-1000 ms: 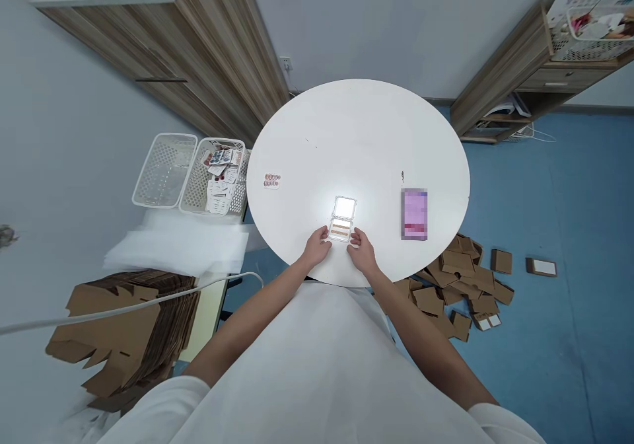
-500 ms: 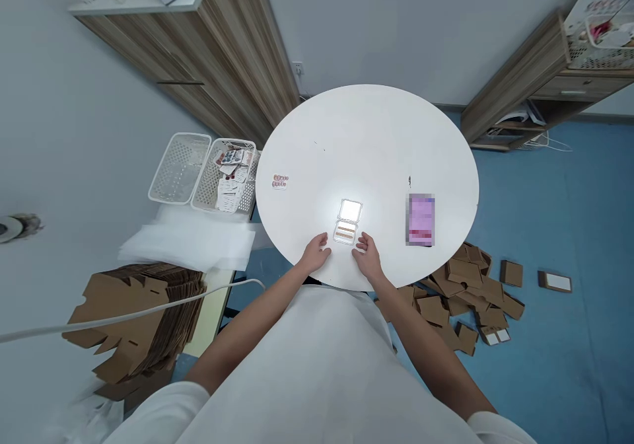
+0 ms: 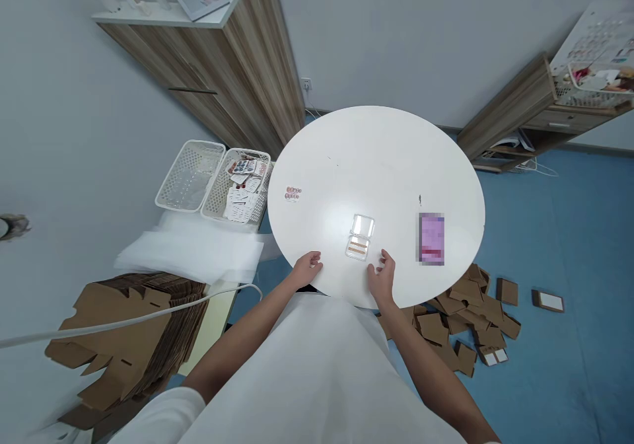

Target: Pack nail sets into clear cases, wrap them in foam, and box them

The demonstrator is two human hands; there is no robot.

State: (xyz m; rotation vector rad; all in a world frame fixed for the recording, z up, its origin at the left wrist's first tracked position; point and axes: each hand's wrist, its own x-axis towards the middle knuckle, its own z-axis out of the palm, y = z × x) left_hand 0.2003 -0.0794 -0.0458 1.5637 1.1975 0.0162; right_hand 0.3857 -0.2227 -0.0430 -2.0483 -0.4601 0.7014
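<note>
A clear hinged plastic case [image 3: 357,247] lies open on the white oval table [image 3: 381,160], its lid folded back away from me. Two thin brownish strips run across its near half. My left hand [image 3: 306,269] rests at the table's near edge, left of the case and apart from it, fingers loosely curled with nothing in them. On the other side, my right hand [image 3: 382,277] hovers just right of the case, thumb and fingers apart and holding nothing. A small card of reddish nail-shaped pieces [image 3: 292,194] sits at the table's left.
A blurred-out purple rectangle [image 3: 432,239] lies on the right of the table. White baskets [image 3: 238,186] stand at the left, one holding cards. Flattened cardboard [image 3: 113,338] is stacked lower left beneath a white cable [image 3: 198,303]. Small brown boxes [image 3: 465,318] cover the floor at right.
Both hands have drawn away from the case to either side, leaving wider gaps. The case stays open on the table. The whole view has shifted slightly with my head.
</note>
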